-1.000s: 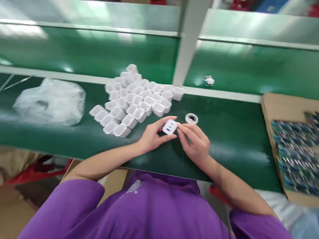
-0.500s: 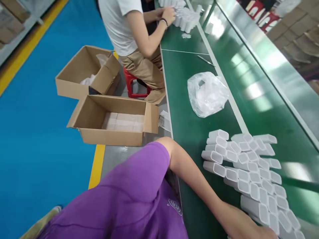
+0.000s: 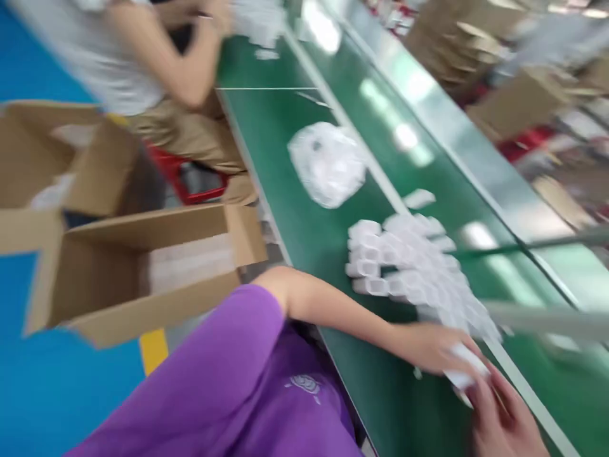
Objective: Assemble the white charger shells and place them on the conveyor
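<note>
My left hand point(image 3: 440, 348) is closed around a white plastic piece point(image 3: 464, 368) at the lower right, over the green work surface point(image 3: 399, 406). The curled fingers of my right hand point(image 3: 507, 412) meet the same piece from the other side; motion blur hides the exact grip. Just beyond my left hand lies a cluster of white hollow plastic sleeves point(image 3: 409, 260), stacked on their sides with rounded openings facing me. One loose white sleeve point(image 3: 419, 198) rests apart, behind the cluster.
A clear plastic bag point(image 3: 328, 165) lies farther up the bench. To the left stand an open cardboard box point(image 3: 95, 273) and another carton point(image 3: 109, 171). A co-worker point(image 3: 185, 70) sits on a red stool point(image 3: 204, 193) beside more white pieces point(image 3: 259, 22). A metal rail point(image 3: 442, 152) borders the far side.
The view has swung to the right, bringing both hands into sight. My left hand has come away from the sleeves' near end and now holds a white piece between the hands.
</note>
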`<state>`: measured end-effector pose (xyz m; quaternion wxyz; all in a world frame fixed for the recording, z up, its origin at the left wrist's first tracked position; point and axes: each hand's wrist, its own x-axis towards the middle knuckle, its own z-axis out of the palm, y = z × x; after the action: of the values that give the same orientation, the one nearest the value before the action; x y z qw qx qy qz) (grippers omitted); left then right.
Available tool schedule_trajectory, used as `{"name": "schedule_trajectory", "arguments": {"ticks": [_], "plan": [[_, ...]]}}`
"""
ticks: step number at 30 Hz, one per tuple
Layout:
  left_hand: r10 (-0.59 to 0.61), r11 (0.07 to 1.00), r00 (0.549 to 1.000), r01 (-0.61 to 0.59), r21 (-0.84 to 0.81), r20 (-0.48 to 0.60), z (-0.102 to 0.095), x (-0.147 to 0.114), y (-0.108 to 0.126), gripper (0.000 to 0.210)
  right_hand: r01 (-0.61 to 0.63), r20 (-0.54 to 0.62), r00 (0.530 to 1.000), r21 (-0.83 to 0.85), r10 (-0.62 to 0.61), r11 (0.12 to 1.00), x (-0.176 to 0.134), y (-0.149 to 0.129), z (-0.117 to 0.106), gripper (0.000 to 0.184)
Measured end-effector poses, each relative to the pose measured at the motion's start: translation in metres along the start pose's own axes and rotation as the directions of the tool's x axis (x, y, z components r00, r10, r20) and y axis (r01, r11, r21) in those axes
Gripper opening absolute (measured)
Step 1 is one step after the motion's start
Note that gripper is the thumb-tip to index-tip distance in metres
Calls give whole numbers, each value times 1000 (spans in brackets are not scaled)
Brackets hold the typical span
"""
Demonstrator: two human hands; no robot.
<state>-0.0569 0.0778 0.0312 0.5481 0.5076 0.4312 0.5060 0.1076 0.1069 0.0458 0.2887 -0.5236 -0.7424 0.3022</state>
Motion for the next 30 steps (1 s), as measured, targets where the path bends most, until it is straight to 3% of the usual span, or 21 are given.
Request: {"name": "schedule_trajectory", "arguments": {"ticks": [1,3,7,12,19,30], "plan": [[-19,1000,1000,19,13,22,2,-1,-4,17,-70,-62,996,23,71,997,-9,-1,-4,51],[-1,1000,1000,1,30,10,3,2,-13,33,-32,-42,998,129,38,991,-15,-2,-4,43],[60,998,996,-61,13,61,1,12,-23,36,29,16,999,399,-39,917,-1,6,-2,29],[12,992,997,-21,124,70,5,2,-20,33,33,59,995,611,-86,791,-14,17,2,24],[-38,961,997,18,276,69,5,1,-20,35,-21,98,994,625,-52,780,-21,20,2,26],[17,893,999,-37,449,50,4,0,-16,30,-33,85,996,643,-27,765,-23,18,5,24]]}}
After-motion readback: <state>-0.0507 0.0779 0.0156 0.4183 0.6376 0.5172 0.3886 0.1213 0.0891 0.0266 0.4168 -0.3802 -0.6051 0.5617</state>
